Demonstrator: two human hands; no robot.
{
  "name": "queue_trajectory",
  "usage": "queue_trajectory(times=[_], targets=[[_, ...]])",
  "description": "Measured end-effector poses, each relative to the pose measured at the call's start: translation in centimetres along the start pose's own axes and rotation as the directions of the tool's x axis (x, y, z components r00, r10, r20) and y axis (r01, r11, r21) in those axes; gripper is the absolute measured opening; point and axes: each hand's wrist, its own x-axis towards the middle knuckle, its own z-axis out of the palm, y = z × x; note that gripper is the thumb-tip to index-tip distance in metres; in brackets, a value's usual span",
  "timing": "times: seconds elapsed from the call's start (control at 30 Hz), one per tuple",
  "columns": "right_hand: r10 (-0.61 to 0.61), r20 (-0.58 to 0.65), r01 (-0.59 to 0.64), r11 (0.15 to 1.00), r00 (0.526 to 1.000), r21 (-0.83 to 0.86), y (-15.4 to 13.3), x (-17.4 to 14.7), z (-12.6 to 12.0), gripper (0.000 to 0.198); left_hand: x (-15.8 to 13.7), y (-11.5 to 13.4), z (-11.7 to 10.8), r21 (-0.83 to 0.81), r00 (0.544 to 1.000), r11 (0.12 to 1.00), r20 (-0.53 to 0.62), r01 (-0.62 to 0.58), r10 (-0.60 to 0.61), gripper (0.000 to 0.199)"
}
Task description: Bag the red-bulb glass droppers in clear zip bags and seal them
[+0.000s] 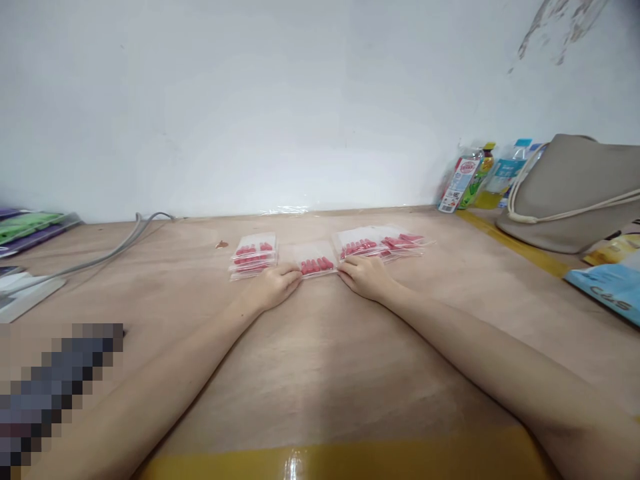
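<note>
A small clear plastic bag (pixel 316 257) with several red-pink pieces in its lower part lies flat on the table between my hands. My left hand (pixel 276 285) pinches its lower left corner, fingers closed. At the opposite lower corner, my right hand (pixel 367 277) has thumb and fingers closed on the bag's edge. Beside my left hand is a neat stack of similar bags (pixel 253 256). A looser, spread pile of such bags (pixel 387 241) lies just behind and right of my right hand. What exactly the red pieces are I cannot make out.
Drink cartons and bottles (pixel 467 180) lean by the wall at right, near a grey-beige drawstring bag (pixel 575 193) and a blue packet (pixel 607 290). At left are a grey cable (pixel 117 250), green and purple packages (pixel 33 230) and a pixelated dark object (pixel 55 393).
</note>
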Motion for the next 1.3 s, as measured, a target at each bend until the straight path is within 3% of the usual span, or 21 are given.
queue_trajectory(times=[0.13, 0.5, 0.63, 0.83, 1.0, 1.3], targets=[[0.015, 0.008, -0.016, 1.0, 1.0, 0.014, -0.1, 0.0, -0.1, 0.03, -0.1, 0.0, -0.2, 0.054, 1.0, 0.998, 0.007, -0.02, 0.02, 0.025], [-0.148, -0.078, 0.144, 0.988, 0.986, -0.056, 0.1, 0.4, 0.1, 0.027, -0.1, 0.1, -0.5, 0.081, 0.999, 0.995, -0.007, -0.052, 0.052, 0.025], [-0.229, -0.151, 0.218, 0.972, 0.962, -0.083, -1.3, 1.4, 0.6, 0.028, 0.0, 0.3, -0.5, 0.079, 0.998, 0.995, -0.027, -0.061, 0.064, 0.023], [-0.286, -0.159, 0.282, 0.958, 0.945, -0.047, -4.2, 4.2, 1.9, 0.023, -0.1, 0.3, -0.5, 0.089, 0.997, 0.994, -0.054, -0.058, 0.063, 0.026], [-0.313, -0.149, 0.313, 0.95, 0.938, -0.026, -4.4, 4.4, 1.9, 0.023, -0.2, 0.3, -0.5, 0.11, 0.996, 0.993, -0.072, -0.049, 0.057, 0.023], [-0.345, -0.172, 0.342, 0.939, 0.923, -0.043, -4.3, 4.4, 1.7, 0.025, 0.4, 0.3, -1.1, 0.172, 0.996, 0.982, -0.005, -0.082, 0.084, 0.032]])
